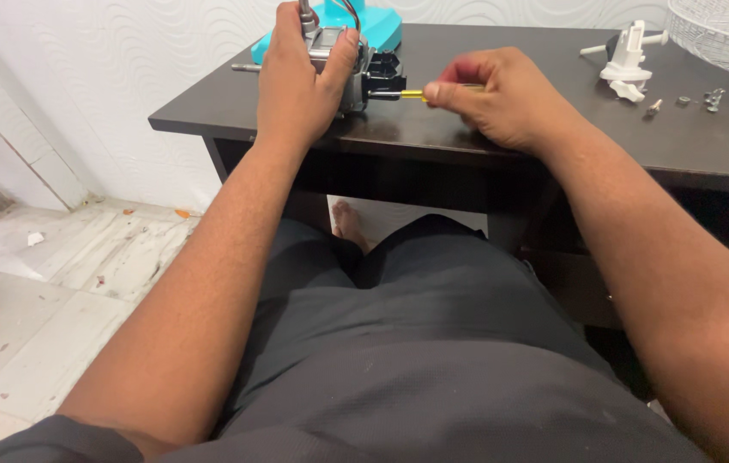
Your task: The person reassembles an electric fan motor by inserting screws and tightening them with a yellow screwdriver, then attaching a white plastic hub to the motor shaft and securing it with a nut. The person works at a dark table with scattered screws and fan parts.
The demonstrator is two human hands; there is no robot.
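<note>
Dark wood forms the desk (467,141) at which we sit, with a pale tiled floor (56,283) to our left and a white patterned wall (124,69) behind. Nearest to us lie our dark shorts (399,343) and both bare forearms, which reach forward over the desk's front edge. Our left hand (300,81) is wrapped firmly around a grey metal motor unit (343,64), fingers and thumb closed over its housing, holding it on the desk near the front edge; a bare shaft (245,67) projects to its left and a black plastic part (384,75) sits on its right side. Our right hand (502,99) pinches a yellow-handled screwdriver (413,95), fingers closed on the handle, the tip set against the black part. We judge the work to be midway: loose screws (712,99) and a white plastic piece (628,64) already lie apart on the desk to the right, while the black part remains attached to the motor. Beyond the motor stands a turquoise base (373,21), joined to it by wires; at the far right we see a white wire grille (720,34).
</note>
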